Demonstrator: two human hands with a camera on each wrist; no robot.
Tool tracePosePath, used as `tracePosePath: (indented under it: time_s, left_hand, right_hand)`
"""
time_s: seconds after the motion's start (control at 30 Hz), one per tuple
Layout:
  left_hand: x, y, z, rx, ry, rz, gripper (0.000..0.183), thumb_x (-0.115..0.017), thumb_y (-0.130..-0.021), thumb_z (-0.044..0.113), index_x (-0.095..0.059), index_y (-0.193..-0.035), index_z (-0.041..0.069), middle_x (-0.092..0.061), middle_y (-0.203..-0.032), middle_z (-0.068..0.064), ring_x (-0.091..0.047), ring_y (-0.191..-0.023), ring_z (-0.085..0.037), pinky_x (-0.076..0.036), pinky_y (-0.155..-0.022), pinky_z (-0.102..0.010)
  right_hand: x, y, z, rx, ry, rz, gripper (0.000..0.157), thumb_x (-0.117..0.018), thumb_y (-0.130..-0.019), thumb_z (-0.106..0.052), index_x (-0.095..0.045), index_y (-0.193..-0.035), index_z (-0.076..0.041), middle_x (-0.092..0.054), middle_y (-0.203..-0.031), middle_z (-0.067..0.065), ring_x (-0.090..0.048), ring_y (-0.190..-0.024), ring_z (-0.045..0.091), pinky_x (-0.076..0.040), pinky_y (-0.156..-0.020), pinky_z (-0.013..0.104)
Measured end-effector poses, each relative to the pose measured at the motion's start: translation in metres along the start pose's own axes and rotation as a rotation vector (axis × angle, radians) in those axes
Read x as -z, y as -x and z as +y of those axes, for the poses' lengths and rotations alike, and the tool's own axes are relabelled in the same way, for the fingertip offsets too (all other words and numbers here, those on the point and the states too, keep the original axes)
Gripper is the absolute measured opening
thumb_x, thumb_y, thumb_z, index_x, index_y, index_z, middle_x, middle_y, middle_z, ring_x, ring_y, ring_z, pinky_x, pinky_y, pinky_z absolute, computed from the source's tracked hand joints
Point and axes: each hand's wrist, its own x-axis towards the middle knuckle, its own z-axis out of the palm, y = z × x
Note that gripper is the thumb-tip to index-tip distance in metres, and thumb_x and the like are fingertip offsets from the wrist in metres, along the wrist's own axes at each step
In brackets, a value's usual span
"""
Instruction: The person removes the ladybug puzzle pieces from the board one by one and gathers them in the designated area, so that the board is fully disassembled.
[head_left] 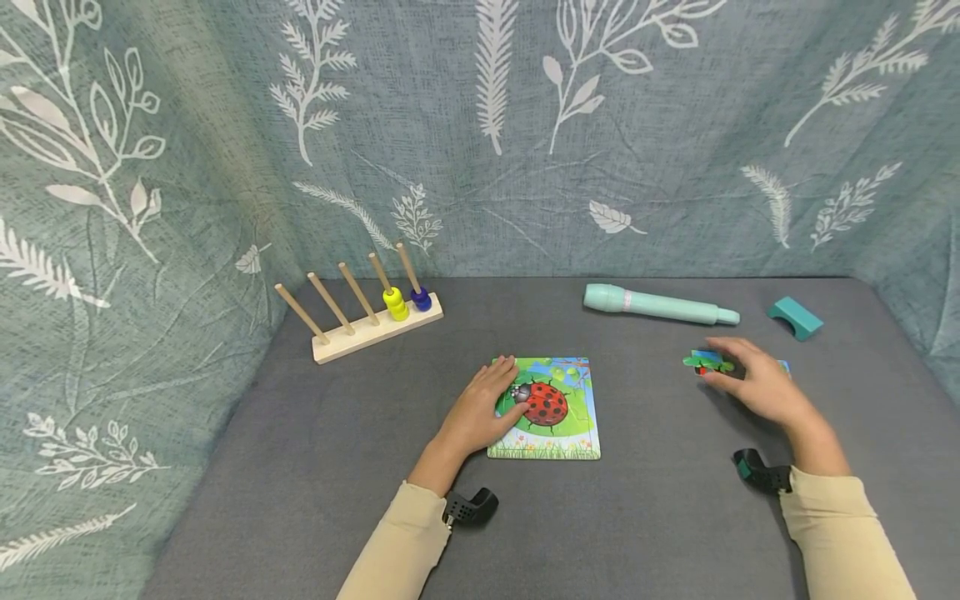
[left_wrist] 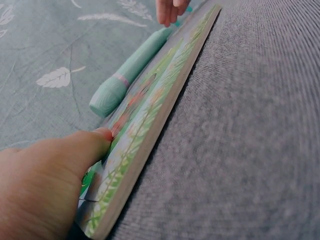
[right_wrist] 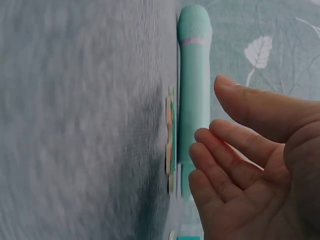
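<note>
A square ladybug puzzle board (head_left: pixel 551 437) lies flat on the dark grey table. My left hand (head_left: pixel 480 408) rests on its left part, fingers stretched toward the top edge and thumb reaching onto the picture near the ladybug. To the right, my right hand (head_left: pixel 761 383) hovers beside some small puzzle pieces (head_left: pixel 705 362) with green, blue and red on them. Its fingers are relaxed and hold nothing; in the right wrist view the pieces (right_wrist: pixel 170 140) lie on the table beyond the fingertips. Part of another piece (head_left: pixel 785 365) shows behind that hand.
A wooden peg stand (head_left: pixel 375 332) with yellow and dark blue beads stands at the back left. Toward the back right lie a mint-green rod (head_left: pixel 652 305) with a thicker end and a teal arch block (head_left: pixel 797 317). A leaf-patterned curtain (head_left: pixel 525 208) hangs behind the table.
</note>
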Motion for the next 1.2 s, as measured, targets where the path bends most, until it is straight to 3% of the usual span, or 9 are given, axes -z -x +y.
tracePosePath:
  time_s: [0.43, 0.87, 1.2]
  left_hand:
    - [0.001, 0.000, 0.001, -0.008, 0.022, 0.012, 0.061, -0.063, -0.091, 0.035, -0.046, -0.140, 0.002, -0.039, -0.149, -0.013, -0.030, -0.142, -0.026, -0.023, -0.119, -0.041]
    - [0.005, -0.002, -0.007, 0.010, 0.143, 0.049, 0.063, -0.066, -0.089, 0.030, -0.044, -0.142, 0.004, -0.040, -0.149, -0.011, -0.031, -0.141, -0.026, -0.032, -0.114, -0.048]
    - [0.011, -0.001, -0.017, 0.006, 0.088, 0.037, 0.071, -0.068, -0.087, 0.035, -0.041, -0.143, 0.003, -0.038, -0.150, -0.012, -0.031, -0.141, -0.027, -0.028, -0.116, -0.047]
  right_hand:
    - [-0.020, -0.009, -0.029, -0.027, -0.066, -0.074, 0.060, -0.065, -0.090, -0.019, -0.041, -0.138, 0.006, -0.043, -0.137, 0.028, -0.044, -0.122, 0.046, -0.040, -0.096, 0.060]
    - [-0.062, -0.035, -0.062, 0.096, -0.223, -0.103, 0.058, -0.067, -0.089, -0.016, -0.043, -0.138, 0.004, -0.046, -0.138, 0.022, -0.044, -0.127, 0.042, -0.038, -0.106, 0.054]
    - [-0.087, -0.052, -0.095, 0.181, -0.290, -0.171, 0.055, -0.067, -0.088, -0.011, -0.045, -0.136, 0.003, -0.050, -0.134, 0.020, -0.048, -0.125, 0.038, -0.040, -0.106, 0.052]
